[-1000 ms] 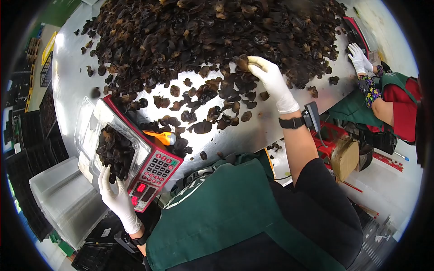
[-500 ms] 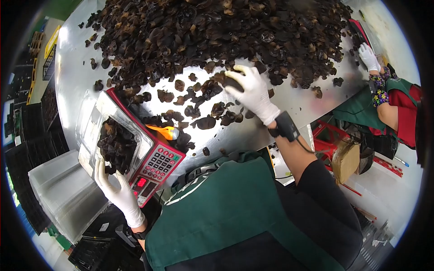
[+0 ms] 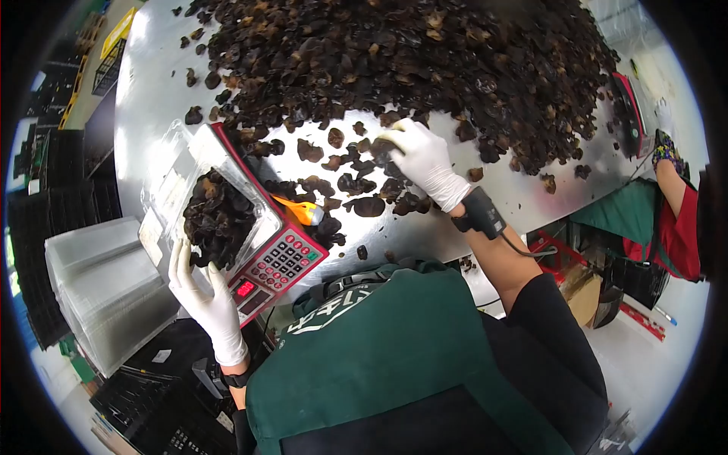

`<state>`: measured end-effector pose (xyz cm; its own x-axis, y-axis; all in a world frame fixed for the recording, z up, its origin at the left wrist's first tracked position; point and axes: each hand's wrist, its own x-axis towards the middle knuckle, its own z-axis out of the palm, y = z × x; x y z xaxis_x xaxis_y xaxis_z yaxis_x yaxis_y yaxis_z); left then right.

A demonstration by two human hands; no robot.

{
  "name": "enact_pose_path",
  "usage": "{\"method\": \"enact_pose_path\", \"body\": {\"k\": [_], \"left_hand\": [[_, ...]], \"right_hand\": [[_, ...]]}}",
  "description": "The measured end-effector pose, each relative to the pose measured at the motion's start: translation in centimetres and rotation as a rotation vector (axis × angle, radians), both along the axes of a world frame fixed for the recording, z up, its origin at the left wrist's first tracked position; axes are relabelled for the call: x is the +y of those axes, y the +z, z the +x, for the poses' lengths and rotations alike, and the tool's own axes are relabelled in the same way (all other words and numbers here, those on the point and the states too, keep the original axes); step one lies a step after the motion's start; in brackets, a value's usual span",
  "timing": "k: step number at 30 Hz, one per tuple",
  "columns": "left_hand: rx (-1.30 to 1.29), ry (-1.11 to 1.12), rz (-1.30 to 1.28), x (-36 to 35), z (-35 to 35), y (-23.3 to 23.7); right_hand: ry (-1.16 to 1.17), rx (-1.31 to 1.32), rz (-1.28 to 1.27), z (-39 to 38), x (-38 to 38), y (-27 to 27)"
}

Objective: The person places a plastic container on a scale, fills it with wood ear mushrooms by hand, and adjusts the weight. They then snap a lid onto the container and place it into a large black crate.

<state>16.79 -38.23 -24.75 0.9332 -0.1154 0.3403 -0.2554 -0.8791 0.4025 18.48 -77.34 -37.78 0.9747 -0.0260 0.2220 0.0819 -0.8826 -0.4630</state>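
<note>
Container heap [image 3: 218,220]: dark, ruffled pieces in a clear container [image 3: 265,222], set on a red-edged scale [image 3: 282,262]; just beyond the left grip [image 3: 201,299], at its 12 to 1 o'clock.
Left grip: white-gloved; thumb and fingers parted at the heap's near edge, fingers toward 11 o'clock, thumb toward 1.
Right grip [image 3: 423,159]: white-gloved; fingers bent toward 10 o'clock, tips among small pieces; whether one is pinched cannot be told.
Loose pieces [image 3: 369,206]: scattered on the metal worktop [image 3: 144,83], mainly from 7 to 10 o'clock of the right grip.
Main pile [image 3: 409,61]: broad and deep, at 12 o'clock of the right grip.
Finish of pieces: near-black to brown, crinkled, curled at the rims, glossy in spots.
Heap axis: longer from 12 to 6 o'clock.
Piece axes: mixed; one broad loose piece at the right grip's 7 to 8 o'clock lies along 9 to 3.
Scale face: keypad at the heap's 4 o'clock, lit red display at 5.
Orange tool [image 3: 299,210]: beside the scale, at the left grip's 1 to 2 o'clock; long axis 10 to 4, pale end at 4.
Clear plastic stack [image 3: 106,280]: at the left grip's 9 o'clock.
Co-worker's sleeve [image 3: 667,148]: patterned, well apart at the right grip's 3 o'clock.
</note>
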Motion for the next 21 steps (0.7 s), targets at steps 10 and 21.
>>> {"method": "enact_pose_path", "body": {"k": [10, 21], "left_hand": [[-0.092, 0.037, -0.06, 0.1, -0.9, 0.1], [-0.059, 0.069, -0.13, 0.2, -2.4, 0.5]], "right_hand": [[-0.152, 0.514, 1.234, 3.2, -1.8, 6.7], [0.107, 0.543, 1.266, 5.1, 0.3, 8.0]]}}
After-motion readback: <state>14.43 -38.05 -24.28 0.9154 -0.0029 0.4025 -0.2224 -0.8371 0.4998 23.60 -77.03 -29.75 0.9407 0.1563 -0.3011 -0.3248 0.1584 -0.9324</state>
